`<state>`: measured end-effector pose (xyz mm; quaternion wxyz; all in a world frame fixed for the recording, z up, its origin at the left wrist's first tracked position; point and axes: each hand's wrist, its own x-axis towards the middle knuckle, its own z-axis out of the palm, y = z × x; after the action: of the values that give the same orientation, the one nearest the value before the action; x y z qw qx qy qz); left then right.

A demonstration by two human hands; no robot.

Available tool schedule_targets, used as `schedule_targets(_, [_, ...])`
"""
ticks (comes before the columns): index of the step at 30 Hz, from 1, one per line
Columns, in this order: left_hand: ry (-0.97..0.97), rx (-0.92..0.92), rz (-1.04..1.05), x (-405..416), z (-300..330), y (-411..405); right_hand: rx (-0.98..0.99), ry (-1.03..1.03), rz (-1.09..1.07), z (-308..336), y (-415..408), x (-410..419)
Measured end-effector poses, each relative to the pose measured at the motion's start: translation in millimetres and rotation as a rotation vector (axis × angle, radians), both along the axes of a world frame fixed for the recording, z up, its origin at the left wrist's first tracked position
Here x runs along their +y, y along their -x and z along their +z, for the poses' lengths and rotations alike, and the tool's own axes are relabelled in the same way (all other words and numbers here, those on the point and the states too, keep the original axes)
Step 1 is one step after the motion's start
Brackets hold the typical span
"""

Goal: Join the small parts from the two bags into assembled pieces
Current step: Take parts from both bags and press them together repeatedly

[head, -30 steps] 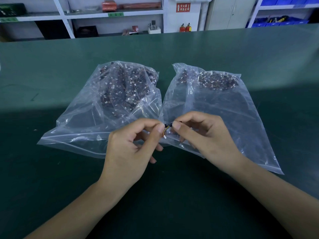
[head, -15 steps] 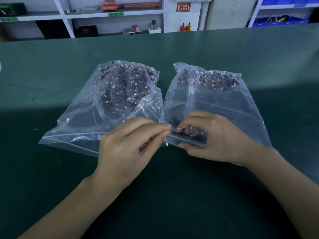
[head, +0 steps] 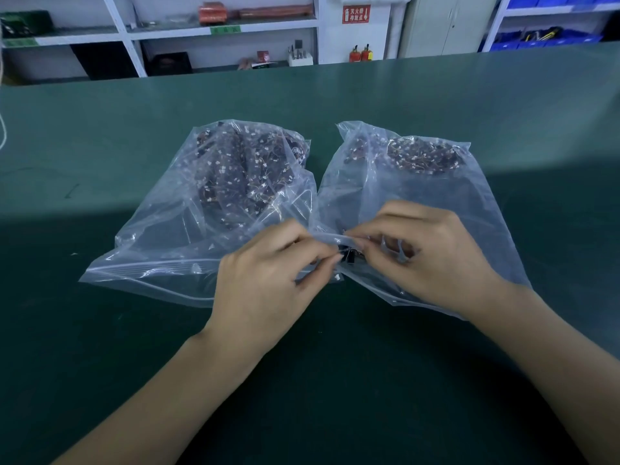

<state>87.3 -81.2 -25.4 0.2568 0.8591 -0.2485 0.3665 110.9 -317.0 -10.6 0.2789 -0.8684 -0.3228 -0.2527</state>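
At frame centre, the left hand (head: 268,280) and right hand (head: 422,253) pinch one small black part (head: 349,256) between fingertips, now lower and partly under the right bag's (head: 469,203) mouth than a second ago, likely mid-join. Two clear bags lie on the green tabletop (head: 335,380); the left bag (head: 174,236) holds wired parts too.

Red wall sign (head: 356,14) — characters illegible

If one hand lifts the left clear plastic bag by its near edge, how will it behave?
The left clear plastic bag would probably sag, since its thin film is wrinkled. The small dark parts heaped at its far end would likely slide. Its glossy film may be slippery.
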Motion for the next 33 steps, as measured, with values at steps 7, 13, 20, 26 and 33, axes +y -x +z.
schedule_targets(7, [-0.134, 0.109, 0.131, -7, 8, -3, 0.012, 0.000, 0.003, -2, 2, 4])
schedule_targets(13, [-0.404, 0.124, 0.101, -10, 9, 3, 0.050, 0.034, 0.004, -5, 3, 7])
schedule_targets(20, [-0.320, 0.192, -0.165, 16, 10, 7, 0.117, 0.071, 0.011, -5, 4, 6])
schedule_targets(26, [-0.572, 0.678, -0.030, 63, 17, -5, 0.124, 0.055, 0.001, -6, 4, 7])
schedule_targets(33, [-0.456, 0.404, 0.182, 77, 30, -17, 0.114, 0.054, -0.012, -7, 3, 7])
